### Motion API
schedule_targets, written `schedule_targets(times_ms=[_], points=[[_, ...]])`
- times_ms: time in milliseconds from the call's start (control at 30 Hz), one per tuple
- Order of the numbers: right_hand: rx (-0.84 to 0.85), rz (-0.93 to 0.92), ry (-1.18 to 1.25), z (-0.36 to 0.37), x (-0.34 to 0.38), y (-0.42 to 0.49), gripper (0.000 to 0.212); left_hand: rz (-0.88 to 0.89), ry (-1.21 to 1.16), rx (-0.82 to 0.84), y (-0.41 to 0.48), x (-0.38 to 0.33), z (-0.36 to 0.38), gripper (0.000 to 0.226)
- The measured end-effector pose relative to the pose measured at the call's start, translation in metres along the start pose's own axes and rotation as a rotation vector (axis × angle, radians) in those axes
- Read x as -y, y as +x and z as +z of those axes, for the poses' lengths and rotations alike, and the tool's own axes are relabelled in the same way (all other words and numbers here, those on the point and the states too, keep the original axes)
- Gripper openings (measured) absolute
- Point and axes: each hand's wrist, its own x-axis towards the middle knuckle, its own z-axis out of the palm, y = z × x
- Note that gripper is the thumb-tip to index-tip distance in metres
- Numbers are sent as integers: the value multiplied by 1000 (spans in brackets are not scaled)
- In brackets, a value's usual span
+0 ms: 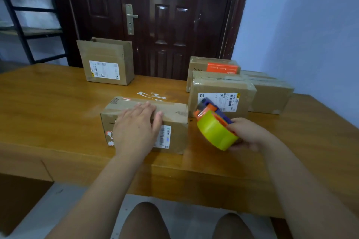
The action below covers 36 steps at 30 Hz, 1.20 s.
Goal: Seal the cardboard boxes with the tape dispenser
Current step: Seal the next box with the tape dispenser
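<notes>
Obscured: the left hand (137, 126) covers part of the front labels of the closed brown cardboard box (174, 115); their print is illegible.
Blur: the yellow-green, orange and purple plastic tape dispenser (215, 128) is smeared; its tape cannot be made out.
Left hand: palm down over the box's top front edge, fingers (144, 108) straight and close together.
Right hand (250, 135): fingers clamped round the dispenser's rear, some hidden behind it.
Dispenser: held tilted above the wooden surface (58, 103), just right of the box; contact cannot be told.
Box: on the surface, near its front edge.
Rear: taped cardboard boxes (221, 85) at right; open-topped cardboard box (107, 62) at left.
</notes>
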Motion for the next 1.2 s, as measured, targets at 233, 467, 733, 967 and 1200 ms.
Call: schedule_targets(times_ms=[233, 467, 733, 967, 1200], points=[[207, 3, 664, -11, 3, -22, 48, 44, -27, -42, -2, -16, 0, 49], [162, -266, 819, -20, 27, -25, 62, 266, -23, 119, 3, -65, 6, 48], [-291, -319, 554, -29, 54, -18, 46, 255, -379, 378, 28, -83, 0, 39], [-478, -576, 135, -13, 58, -16, 28, -110, -1056, 439, 48, -87, -20, 68], [-468, -703, -180, 3, 68, -22, 33, -359, -1553, 310, 58, -101, -25, 36]])
